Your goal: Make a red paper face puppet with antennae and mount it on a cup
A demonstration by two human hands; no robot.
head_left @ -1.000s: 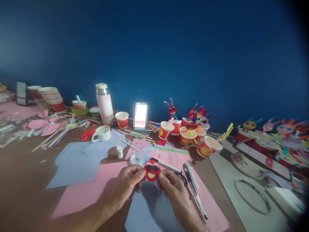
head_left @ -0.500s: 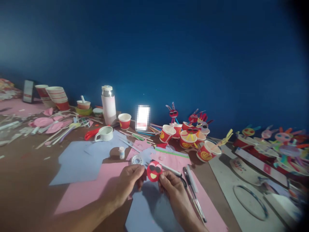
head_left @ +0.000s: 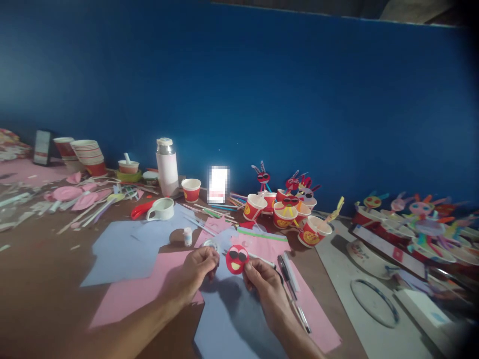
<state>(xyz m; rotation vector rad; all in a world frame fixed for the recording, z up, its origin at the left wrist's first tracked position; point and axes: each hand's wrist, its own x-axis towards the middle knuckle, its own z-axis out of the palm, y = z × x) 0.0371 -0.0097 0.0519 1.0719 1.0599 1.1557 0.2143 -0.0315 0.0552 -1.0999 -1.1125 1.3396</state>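
A red paper face (head_left: pixel 237 260) with dark eyes, pink lids and a pale yellow mouth is pinched at its right edge by my right hand (head_left: pixel 265 279). Just left of it, my left hand (head_left: pixel 202 267) has thumb and fingers pressed together, apart from the face; anything between those fingertips is hidden. Both hands are above a blue paper sheet (head_left: pixel 232 319) and a pink sheet (head_left: pixel 149 294). A roll of tape (head_left: pixel 210 244) lies beyond my left fingertips, partly covered. Right of my right hand lies a black-capped pen (head_left: pixel 295 294).
A small white bottle (head_left: pixel 187 237), a white mug (head_left: pixel 161 209) and a pink-white thermos (head_left: pixel 166 172) stand beyond my left hand. Red paper cups (head_left: pixel 314 232) with paper figures line the back right. Scraps, sticks and stacked cups (head_left: pixel 90 154) fill the left. A bright phone screen (head_left: pixel 218 183) faces me.
My left hand has come away from the red paper face and moved slightly left. My right hand still holds the face. The view has tilted up a little.
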